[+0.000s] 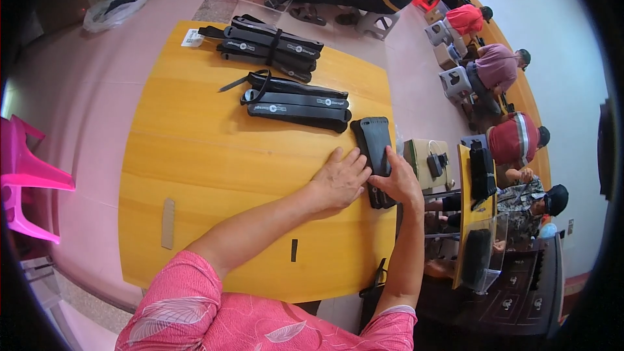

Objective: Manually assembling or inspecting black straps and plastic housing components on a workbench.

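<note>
Lying flat on the yellow table, close to its right edge, in a stack of black strips. Set between both hands, with the left hand against its left side and the right hand over its right side. On the left, palm down, with fingers stretched forward and slightly apart, tips at or just beside the stack's edge. On the right, with thumb across the lower half and forefinger along the right edge, spread apart over the stack; cannot tell whether clamped on it.

Pointing away from the body along its long axis, leaning a little left at the far end, with the near end beside the right wrist. Farther left, lying mostly crosswise, in a loosely strapped bundle and, beyond it, in a tied bundle, both of black strips.

Over on the side table, in a clear box, apparently around something black. On the floor at far left, in a pale plastic bag, around something dark. Nearer, on top of a cardboard box, in a small black device.
</note>
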`<state>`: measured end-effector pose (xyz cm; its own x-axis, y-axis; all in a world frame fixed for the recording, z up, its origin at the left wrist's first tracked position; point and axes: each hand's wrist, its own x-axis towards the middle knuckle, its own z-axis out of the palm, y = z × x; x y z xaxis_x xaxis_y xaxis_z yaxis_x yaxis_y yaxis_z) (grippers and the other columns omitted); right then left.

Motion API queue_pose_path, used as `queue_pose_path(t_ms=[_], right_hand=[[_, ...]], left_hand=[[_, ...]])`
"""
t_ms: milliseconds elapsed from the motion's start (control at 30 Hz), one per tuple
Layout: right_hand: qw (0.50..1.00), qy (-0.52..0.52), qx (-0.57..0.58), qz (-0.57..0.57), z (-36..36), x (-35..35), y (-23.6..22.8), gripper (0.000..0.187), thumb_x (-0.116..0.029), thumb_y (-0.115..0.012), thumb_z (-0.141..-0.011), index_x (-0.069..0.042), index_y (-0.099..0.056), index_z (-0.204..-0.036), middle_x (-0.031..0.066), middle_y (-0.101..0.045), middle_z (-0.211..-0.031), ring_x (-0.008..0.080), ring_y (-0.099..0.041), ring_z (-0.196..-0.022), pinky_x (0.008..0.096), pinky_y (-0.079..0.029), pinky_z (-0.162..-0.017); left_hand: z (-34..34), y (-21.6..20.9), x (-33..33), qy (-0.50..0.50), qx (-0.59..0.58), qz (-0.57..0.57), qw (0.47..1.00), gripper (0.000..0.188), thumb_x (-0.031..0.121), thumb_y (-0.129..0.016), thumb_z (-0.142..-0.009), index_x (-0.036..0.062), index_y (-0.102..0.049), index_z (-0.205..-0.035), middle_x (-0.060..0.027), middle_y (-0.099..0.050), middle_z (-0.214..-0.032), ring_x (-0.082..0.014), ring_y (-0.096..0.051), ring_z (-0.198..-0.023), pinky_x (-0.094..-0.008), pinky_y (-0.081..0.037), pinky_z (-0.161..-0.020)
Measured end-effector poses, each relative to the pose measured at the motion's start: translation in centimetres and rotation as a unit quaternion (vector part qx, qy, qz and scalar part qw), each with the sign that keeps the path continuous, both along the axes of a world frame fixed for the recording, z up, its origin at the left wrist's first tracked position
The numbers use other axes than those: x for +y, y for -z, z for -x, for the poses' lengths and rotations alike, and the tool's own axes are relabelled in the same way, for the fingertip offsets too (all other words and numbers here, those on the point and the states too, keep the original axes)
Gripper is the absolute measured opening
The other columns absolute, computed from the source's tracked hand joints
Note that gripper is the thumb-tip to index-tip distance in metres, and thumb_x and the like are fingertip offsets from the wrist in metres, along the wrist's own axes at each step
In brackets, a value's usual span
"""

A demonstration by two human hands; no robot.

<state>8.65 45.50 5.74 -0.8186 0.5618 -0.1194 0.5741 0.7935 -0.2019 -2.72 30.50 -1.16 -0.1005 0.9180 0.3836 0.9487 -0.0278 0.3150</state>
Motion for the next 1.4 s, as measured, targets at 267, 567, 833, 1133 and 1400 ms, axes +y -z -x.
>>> queue_pose_path(t_ms=[267,567,833,1133,1400], right_hand=[[0.998,0.004,0.018,-0.064,0.7,-0.7,0.3,0.084,-0.03,-0.08,-0.062,0.005,-0.045,-0.129,0.0293,-0.057,-0.103,0.0429,-0.058,-0.097,0.0446,-0.05,-0.082],[0.996,0.039,-0.024,-0.081,1.5,-1.3,-0.8,0.075,-0.027,-0.078,-0.061,-0.001,-0.049,-0.125,0.0283,-0.057,-0.103,0.0442,-0.057,-0.098,0.0472,-0.05,-0.083],[0.993,0.065,-0.032,-0.091,1.3,-1.2,0.6,0.078,-0.026,-0.078,-0.061,0.0,-0.045,-0.128,0.0272,-0.058,-0.104,0.0441,-0.057,-0.1,0.0459,-0.048,-0.086],[0.999,0.025,0.013,0.018,0.6,-0.4,0.1,0.092,-0.031,-0.082,-0.063,0.004,-0.038,-0.135,0.0306,-0.054,-0.117,0.0448,-0.053,-0.109,0.0449,-0.047,-0.089],[0.961,-0.119,0.227,-0.105,5.0,-5.8,-0.3,0.05,-0.014,-0.074,-0.073,0.004,-0.056,-0.116,0.0253,-0.056,-0.115,0.0411,-0.053,-0.108,0.0449,-0.044,-0.092]], left_hand=[[0.0,0.4,0.3,-0.006,-0.006,-0.004,1.0,0.044,0.035,-0.053,-0.089,0.0086,-0.054,-0.125,-0.0117,-0.05,-0.129,-0.0267,-0.04,-0.128,-0.0505,-0.028,-0.1],[0.0,0.0,0.1,-0.005,-0.014,0.016,1.0,0.043,0.033,-0.053,-0.088,0.0074,-0.056,-0.122,-0.0114,-0.05,-0.126,-0.0266,-0.04,-0.128,-0.0508,-0.029,-0.1],[0.0,0.1,0.4,0.0,-0.013,0.013,1.0,0.044,0.034,-0.054,-0.088,0.007,-0.056,-0.123,-0.0125,-0.049,-0.13,-0.027,-0.039,-0.128,-0.0507,-0.03,-0.099],[0.5,-0.5,-0.5,0.007,-0.05,-0.028,0.998,0.044,0.03,-0.059,-0.085,0.004,-0.056,-0.121,-0.0157,-0.051,-0.127,-0.0303,-0.043,-0.125,-0.0515,-0.032,-0.099],[2.0,0.8,-0.6,-0.051,-0.342,-0.221,0.912,0.025,0.005,-0.057,-0.074,-0.0003,-0.058,-0.099,-0.0188,-0.058,-0.099,-0.0355,-0.056,-0.095,-0.0404,-0.045,-0.084]])
